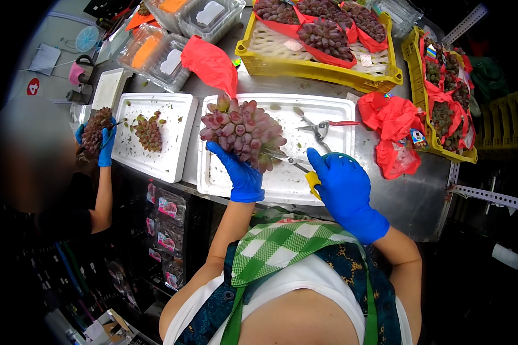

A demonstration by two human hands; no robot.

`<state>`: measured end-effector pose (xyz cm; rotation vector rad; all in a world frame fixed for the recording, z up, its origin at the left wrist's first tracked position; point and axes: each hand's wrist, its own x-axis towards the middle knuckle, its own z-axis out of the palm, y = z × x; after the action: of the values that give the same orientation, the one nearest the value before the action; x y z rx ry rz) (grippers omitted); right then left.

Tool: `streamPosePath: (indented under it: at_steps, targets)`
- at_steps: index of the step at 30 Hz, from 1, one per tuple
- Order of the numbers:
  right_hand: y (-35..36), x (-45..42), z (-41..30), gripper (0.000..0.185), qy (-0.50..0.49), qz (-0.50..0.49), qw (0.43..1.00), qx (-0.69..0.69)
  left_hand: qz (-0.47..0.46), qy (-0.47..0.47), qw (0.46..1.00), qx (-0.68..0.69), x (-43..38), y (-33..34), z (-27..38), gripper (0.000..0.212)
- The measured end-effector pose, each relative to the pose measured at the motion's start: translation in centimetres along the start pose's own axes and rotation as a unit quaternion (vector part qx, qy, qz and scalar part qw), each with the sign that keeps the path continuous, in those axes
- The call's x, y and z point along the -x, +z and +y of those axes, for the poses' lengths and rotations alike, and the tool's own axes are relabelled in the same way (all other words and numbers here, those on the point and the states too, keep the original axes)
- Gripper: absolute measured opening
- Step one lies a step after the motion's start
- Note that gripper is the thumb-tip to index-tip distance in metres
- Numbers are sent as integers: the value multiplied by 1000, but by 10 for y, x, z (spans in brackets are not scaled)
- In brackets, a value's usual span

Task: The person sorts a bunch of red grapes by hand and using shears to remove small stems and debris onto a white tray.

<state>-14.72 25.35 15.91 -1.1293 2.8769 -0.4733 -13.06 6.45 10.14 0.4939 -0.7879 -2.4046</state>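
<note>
A bunch of pinkish-purple grapes (246,129) rests in my left hand (241,174), which is in a blue glove and supports it from below over a white foam tray (280,189). My right hand (345,189), gloved the same way, grips scissors with yellow handles (313,183). The scissor blades reach the lower right side of the bunch, and their tips are partly lost among the grapes. Behind them on the tray lie pruning shears with a red handle (343,123). A few loose green grapes and bits are scattered on that tray.
At left, a person's gloved hands (107,142) hold another bunch beside a second foam tray (146,99). Yellow crates (319,71) of grapes in red wrapping stand at the back and right. Crumpled red wrapping (390,116) lies at right; clear plastic boxes (155,56) sit at back left.
</note>
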Motion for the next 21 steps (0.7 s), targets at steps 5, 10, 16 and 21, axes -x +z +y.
streamPosePath:
  at_steps: [5, 10, 16, 21]
  targets:
    - [-1, -5, -1, 62, -28, 57, 995, 83, 29, -2, 999, -26, 3, 12, 1, 68]
    - [7, -6, -1, 57, -14, 44, 988, 150, -34, -38, 999, 2, 9, 16, 2, 68]
    - [14, -11, 1, 53, -33, 75, 987, 137, -19, -16, 1000, 7, 5, 10, -6, 69]
    - [16, -7, 2, 53, -19, 43, 984, 171, -29, -25, 999, 20, 6, 12, -5, 70]
